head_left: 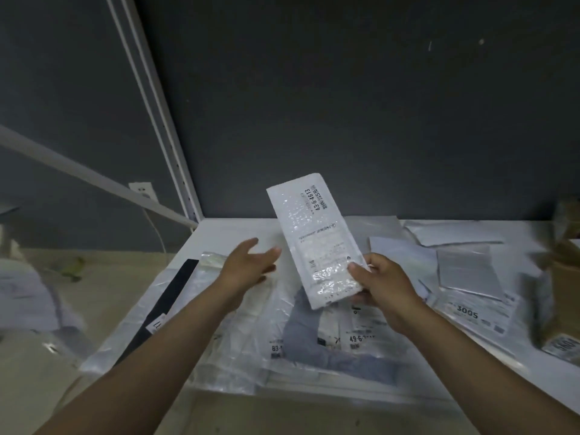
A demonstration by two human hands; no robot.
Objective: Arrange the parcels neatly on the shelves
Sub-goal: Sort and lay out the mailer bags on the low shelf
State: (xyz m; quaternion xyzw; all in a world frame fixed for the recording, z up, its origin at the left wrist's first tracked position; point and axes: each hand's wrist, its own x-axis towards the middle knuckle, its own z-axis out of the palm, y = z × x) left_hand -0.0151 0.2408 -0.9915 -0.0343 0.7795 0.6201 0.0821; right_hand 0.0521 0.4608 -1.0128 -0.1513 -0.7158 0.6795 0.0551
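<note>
Right hand (379, 287) pinching white parcel (317, 243) marked 43-6-4613, left hand (248, 268) fingers (270, 255) spread; flat parcel (477, 312) marked 3005

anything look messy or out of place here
Yes: flat parcels on the shelf overlap at mixed angles, and the clear bag with a black strip seems to overhang its left edge. The right hand grips a white mailer.

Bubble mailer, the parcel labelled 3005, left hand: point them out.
bubble mailer (314, 243): head view, centre of its printed face.
parcel labelled 3005 (467, 308): head view, on its white label at the number.
left hand (248, 266): head view, middle of the hand.
</note>
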